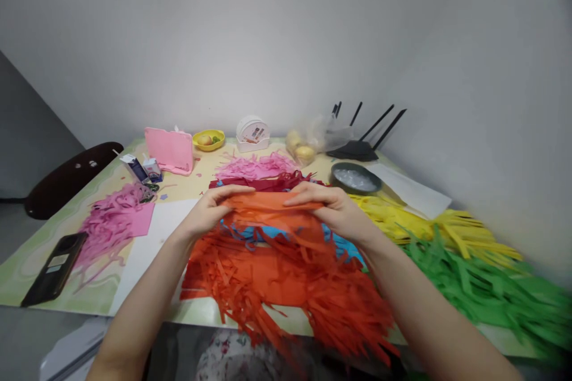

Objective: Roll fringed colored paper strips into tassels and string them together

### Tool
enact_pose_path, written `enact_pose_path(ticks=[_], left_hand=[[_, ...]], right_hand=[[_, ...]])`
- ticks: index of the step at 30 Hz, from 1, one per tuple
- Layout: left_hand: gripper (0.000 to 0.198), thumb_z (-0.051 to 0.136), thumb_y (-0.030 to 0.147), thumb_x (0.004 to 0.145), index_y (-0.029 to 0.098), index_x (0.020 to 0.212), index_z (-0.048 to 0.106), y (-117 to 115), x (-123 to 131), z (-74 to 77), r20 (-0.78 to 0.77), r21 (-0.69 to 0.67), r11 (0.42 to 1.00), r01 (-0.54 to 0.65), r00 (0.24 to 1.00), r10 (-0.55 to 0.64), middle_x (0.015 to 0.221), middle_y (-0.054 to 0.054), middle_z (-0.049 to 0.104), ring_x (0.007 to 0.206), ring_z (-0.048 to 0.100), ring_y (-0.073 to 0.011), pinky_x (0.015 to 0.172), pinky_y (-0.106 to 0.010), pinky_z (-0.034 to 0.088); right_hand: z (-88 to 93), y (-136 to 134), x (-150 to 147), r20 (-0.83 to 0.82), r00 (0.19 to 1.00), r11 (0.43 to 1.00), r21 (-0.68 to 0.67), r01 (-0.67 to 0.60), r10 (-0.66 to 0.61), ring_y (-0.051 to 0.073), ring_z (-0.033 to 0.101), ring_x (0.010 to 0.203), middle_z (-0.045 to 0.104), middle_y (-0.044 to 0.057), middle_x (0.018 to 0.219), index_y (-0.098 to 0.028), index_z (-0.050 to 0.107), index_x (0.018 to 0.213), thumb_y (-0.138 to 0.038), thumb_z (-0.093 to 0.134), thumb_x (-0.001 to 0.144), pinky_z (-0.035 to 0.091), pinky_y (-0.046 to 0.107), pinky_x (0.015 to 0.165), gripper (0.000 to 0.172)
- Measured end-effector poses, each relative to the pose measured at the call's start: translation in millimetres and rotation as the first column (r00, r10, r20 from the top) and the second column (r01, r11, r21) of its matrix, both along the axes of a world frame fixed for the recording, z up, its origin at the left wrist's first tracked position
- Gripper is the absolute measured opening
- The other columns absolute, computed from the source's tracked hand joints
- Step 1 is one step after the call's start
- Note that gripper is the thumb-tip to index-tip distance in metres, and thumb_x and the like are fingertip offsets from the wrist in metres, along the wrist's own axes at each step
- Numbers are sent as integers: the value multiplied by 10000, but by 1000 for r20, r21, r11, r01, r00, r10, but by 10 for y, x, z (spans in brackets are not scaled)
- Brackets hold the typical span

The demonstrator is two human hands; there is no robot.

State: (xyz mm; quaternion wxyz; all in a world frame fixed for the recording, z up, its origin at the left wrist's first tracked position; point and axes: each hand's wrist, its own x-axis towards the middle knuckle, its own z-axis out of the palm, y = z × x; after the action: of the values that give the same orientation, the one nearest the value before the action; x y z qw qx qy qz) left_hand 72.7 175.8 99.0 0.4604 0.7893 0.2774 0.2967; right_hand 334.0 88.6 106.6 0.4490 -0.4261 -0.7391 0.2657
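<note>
Both my hands hold up one orange fringed paper sheet over the middle of the table. My left hand pinches its top left edge, fingers closed on the paper. My right hand pinches the top right edge the same way. The cut strips of the sheet hang down over a big heap of orange paper strips that spills past the table's front edge. Blue paper shows under the orange, and dark red strips lie just behind my hands.
Pink strips and a black phone lie at the left, yellow strips and green strips at the right. At the back stand a pink case, a yellow bowl, a dark bowl and a router.
</note>
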Motion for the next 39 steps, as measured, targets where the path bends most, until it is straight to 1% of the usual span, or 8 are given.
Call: enact_pose_path(ticks=[5, 9, 12, 19, 24, 27, 34, 39], left_hand=[[639, 442, 37, 690, 204, 1291, 584, 86, -88, 122, -340, 337, 938, 88, 940, 34, 1289, -60, 640, 1147, 606, -214, 998, -331, 462], [576, 586, 173, 790, 185, 1360, 504, 28, -100, 188, -592, 539, 840, 59, 737, 327, 1335, -151, 591, 1248, 534, -306, 1050, -457, 403], [721, 659, 362, 798, 166, 1438, 392, -120, 72, 213, -451, 606, 793, 64, 849, 276, 1482, -161, 440, 1371, 393, -313, 1132, -457, 308], [301, 444, 151, 812, 152, 1016, 665, -103, 361, 142, -305, 291, 946, 141, 951, -48, 891, -32, 706, 792, 632, -175, 717, -255, 472], [204, 434, 160, 786, 150, 776, 638, -78, 313, 190, -383, 311, 946, 92, 923, 36, 713, -9, 638, 650, 552, -145, 585, -235, 365], [192, 439, 163, 783, 159, 759, 629, -181, 344, 246, -438, 343, 933, 108, 897, 57, 708, -15, 641, 643, 542, -148, 594, -242, 354], [150, 478, 122, 714, 157, 773, 613, -311, 233, 282, -325, 214, 975, 52, 945, 21, 671, 16, 574, 624, 496, -132, 581, -225, 350], [187, 485, 117, 683, 145, 822, 608, -265, 116, 171, -103, 43, 998, 46, 994, -42, 691, 26, 565, 593, 490, -104, 556, -200, 373]], right_hand=[[153, 24, 88, 184, 982, 999, 34, 27, -33, 181, 651, 960, 719, 46, 1028, -217, 756, 1028, -54, 429, 686, 498, 324, 880, 501], [250, 61, 59, 295, 944, 988, 9, 153, -149, 188, 665, 963, 744, 35, 1035, -209, 754, 1032, -37, 427, 660, 497, 326, 911, 524], [310, 71, -57, 333, 929, 984, -21, 177, -160, 193, 677, 962, 750, 32, 1035, -192, 750, 1038, -30, 433, 642, 507, 321, 912, 532], [450, -97, -39, 501, 855, 988, -4, 152, -130, 208, 653, 1079, 694, 39, 1211, -204, 639, 1249, -6, 454, 686, 484, 338, 980, 625], [373, -292, 73, 660, 704, 961, 115, 251, -262, 334, 555, 1220, 585, 159, 1337, -161, 444, 1435, -191, 641, 781, 451, 480, 1015, 683], [277, -324, -65, 554, 792, 966, 179, 188, -257, 327, 463, 1318, 503, 171, 1425, -150, 368, 1467, -399, 707, 783, 407, 461, 1065, 803], [117, -212, -171, 427, 901, 980, -133, 150, -80, 170, 639, 677, 709, 30, 759, -168, 690, 900, -157, 467, 857, 460, 265, 648, 228], [127, -262, -176, 226, 971, 984, -137, 110, -77, 189, 645, 786, 722, 32, 862, -167, 693, 935, -137, 523, 741, 472, 276, 714, 259]])
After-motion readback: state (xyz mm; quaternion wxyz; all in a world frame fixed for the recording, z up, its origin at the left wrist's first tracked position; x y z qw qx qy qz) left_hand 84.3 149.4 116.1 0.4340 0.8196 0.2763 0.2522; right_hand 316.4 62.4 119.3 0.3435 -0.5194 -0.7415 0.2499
